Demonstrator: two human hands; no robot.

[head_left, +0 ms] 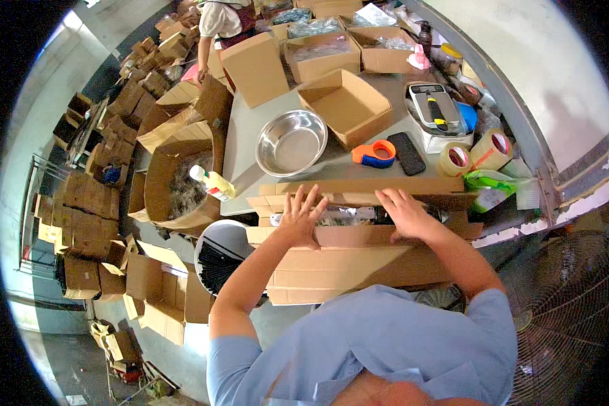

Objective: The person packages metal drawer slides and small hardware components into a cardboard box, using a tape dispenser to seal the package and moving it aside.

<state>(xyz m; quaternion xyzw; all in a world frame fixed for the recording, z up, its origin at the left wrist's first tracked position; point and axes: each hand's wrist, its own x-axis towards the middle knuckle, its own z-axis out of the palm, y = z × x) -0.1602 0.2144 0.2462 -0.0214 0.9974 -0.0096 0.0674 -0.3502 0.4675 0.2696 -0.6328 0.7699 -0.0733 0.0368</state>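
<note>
Before me at the table's near edge is a long brown cardboard box (358,271) with its top flaps spread apart. Clear plastic-wrapped contents (345,215) show in its opening; what they are I cannot make out. My left hand (301,218) rests across the left part of the opening, fingers spread over the flaps. Toward the right end, my right hand (407,215) touches the box with its fingers stretched out. Neither hand is closed around anything. Beyond the far flap lie an orange and blue tape dispenser (374,154) and a black phone-like slab (406,154).
A steel bowl (267,152) and a shallow carton (348,139) stand farther back. Clear tape rolls (455,160) and a scale (429,108) are at right. A white-capped bottle (214,184) leans at left. A large fan (561,318) stands lower right; another person (221,24) is far left.
</note>
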